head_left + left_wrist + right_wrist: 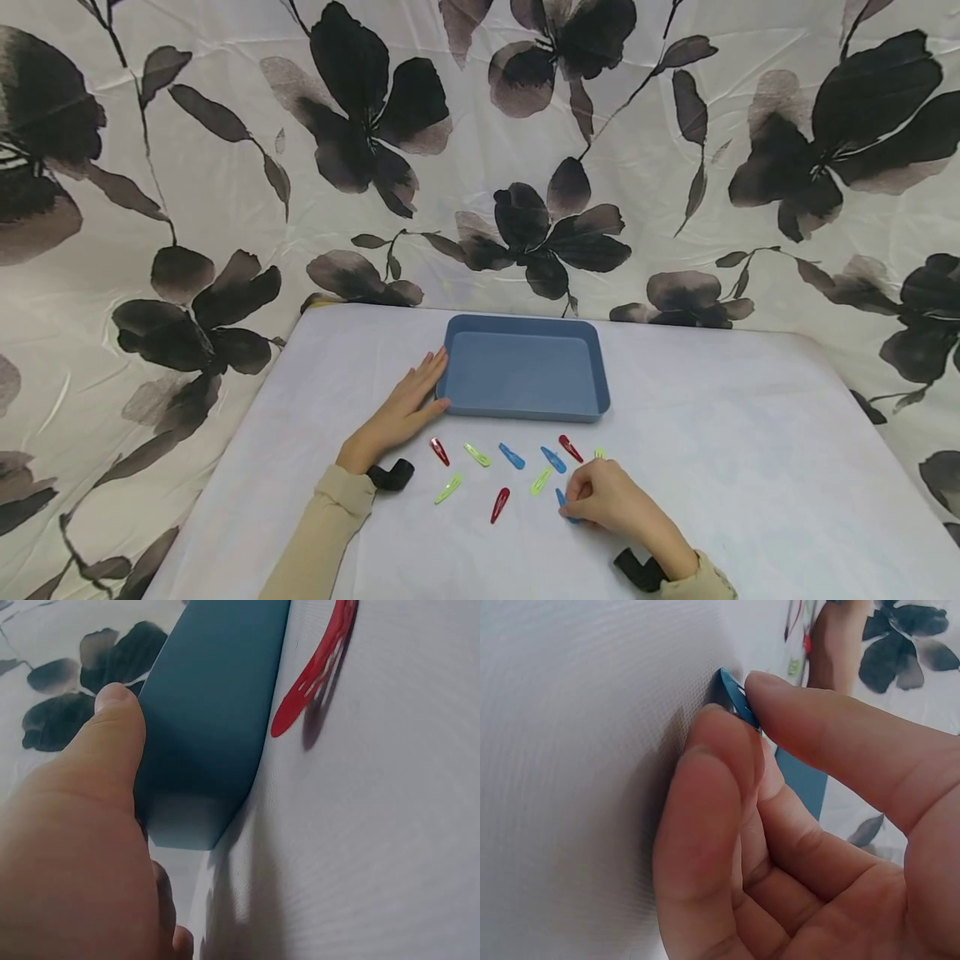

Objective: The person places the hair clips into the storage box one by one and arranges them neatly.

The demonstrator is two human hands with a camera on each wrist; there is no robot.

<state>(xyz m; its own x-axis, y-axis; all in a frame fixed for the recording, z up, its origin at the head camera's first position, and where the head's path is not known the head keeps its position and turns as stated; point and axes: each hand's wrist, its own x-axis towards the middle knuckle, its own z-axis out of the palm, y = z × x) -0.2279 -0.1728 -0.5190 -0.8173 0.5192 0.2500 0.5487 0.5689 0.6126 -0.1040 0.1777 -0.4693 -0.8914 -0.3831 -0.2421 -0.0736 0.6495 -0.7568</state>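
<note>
With thumb and fingertips, my right hand (611,500) pinches a blue snap hair clip (736,697) close over the white cloth. My left hand (405,408) lies along the left side of a shallow blue tray (525,375), fingers straight, thumb at the near corner. In front of the tray, more snap clips lie scattered: a red clip (439,452), a green clip (477,454), a blue clip (512,456) and several others. Another green clip (599,453) is partly hidden behind my right hand. Nothing lies in the tray.
A white cloth (750,433) covers the table. Behind it hangs a curtain (420,267) with dark flowers. Black straps (392,476) circle both wrists. One red clip (500,505) lies nearest the front, between the arms.
</note>
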